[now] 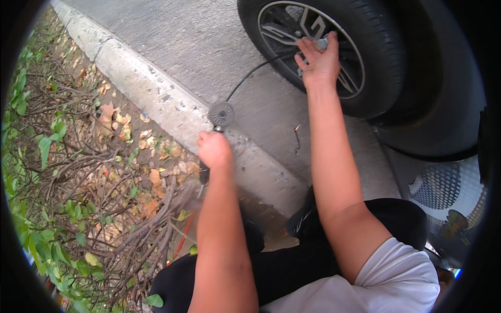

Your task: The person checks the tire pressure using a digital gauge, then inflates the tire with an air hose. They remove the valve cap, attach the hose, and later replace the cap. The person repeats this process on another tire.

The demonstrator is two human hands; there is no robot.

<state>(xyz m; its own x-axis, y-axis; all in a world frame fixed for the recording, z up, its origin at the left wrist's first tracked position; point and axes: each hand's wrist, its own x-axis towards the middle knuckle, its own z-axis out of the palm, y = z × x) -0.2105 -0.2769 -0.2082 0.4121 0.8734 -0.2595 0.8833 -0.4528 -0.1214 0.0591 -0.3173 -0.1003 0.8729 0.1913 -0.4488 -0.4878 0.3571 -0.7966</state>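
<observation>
My left hand is wrapped around the dark grip of a tire inflator. Its round gauge sits just beyond my fist, over the curb. From the gauge a thin black hose curves up to the wheel, where its end is hidden. My right hand is held in front of the spoked alloy wheel, palm partly turned up and fingers apart. A small grey rounded piece shows between thumb and fingers; it looks like the wheel's center cap, and I cannot see it being gripped.
A concrete curb runs diagonally between the grey pavement and a bed of bare branches, dry leaves and green foliage. The car's dark bodywork rises at the right. An orange-red hose lies by my left forearm.
</observation>
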